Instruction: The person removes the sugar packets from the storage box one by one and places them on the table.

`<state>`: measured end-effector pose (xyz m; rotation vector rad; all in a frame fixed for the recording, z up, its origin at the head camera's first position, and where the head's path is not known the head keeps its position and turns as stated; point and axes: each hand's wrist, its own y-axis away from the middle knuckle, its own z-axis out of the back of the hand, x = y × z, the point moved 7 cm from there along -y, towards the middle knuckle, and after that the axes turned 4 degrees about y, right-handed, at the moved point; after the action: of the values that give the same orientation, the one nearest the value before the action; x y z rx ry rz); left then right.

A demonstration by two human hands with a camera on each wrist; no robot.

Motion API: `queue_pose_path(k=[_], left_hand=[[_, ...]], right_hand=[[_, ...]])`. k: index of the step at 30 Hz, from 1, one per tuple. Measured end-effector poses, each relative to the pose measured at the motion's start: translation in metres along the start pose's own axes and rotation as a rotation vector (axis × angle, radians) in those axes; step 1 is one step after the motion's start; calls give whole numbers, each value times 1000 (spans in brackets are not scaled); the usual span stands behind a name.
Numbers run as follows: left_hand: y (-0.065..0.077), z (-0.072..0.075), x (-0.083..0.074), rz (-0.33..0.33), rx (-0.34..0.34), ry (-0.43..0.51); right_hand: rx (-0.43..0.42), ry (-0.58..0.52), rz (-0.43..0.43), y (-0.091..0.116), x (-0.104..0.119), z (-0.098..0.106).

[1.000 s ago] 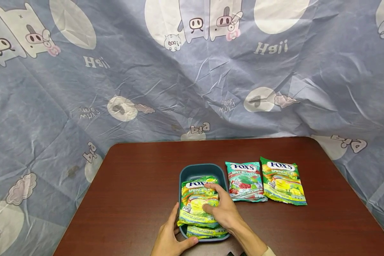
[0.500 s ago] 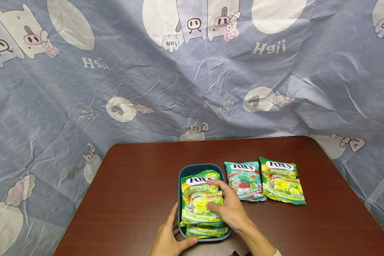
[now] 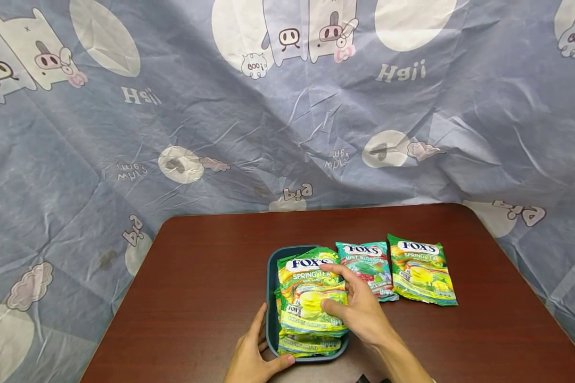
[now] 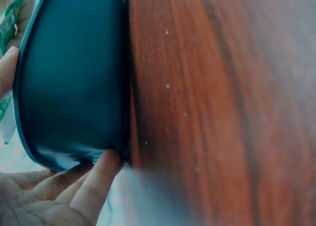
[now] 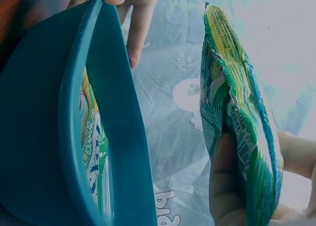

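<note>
My right hand (image 3: 364,308) grips a green and yellow candy bag (image 3: 306,279) marked Fox's Spring Tea, thumb on its front and fingers behind it. In the right wrist view this bag (image 5: 242,122) hangs apart from the rim of the dark teal bin (image 5: 74,88), above its opening. Inside the bin lies another Spring Tea bag (image 3: 309,347), mostly covered by the held one in the head view. My left hand (image 3: 254,354) holds the near left corner of the bin (image 3: 270,276), thumb over the rim. The left wrist view shows its fingers (image 4: 96,186) against the outer wall.
Right beside the bin lies a teal and red Mint Blossom candy bag (image 3: 364,263), partly behind my right hand. Another green Spring Tea bag (image 3: 421,271) lies next to it on the brown wooden table (image 3: 211,276). A printed blue-grey cloth (image 3: 249,127) hangs behind the table.
My right hand has moved the held candy bag to the right and slightly farther back above the bin. My left hand stays at the bin's corner.
</note>
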<state>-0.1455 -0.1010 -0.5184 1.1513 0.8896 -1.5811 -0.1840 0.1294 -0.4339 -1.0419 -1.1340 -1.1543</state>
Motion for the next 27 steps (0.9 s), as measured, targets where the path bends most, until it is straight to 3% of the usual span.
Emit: queue_pose_path(k=[18, 27], left_hand=[[0, 0, 0, 14, -8, -23], [0, 0, 1, 20, -16, -43]], right_hand=[[-8, -14, -29, 15, -7, 24], [-41, 0, -22, 24, -7, 46]])
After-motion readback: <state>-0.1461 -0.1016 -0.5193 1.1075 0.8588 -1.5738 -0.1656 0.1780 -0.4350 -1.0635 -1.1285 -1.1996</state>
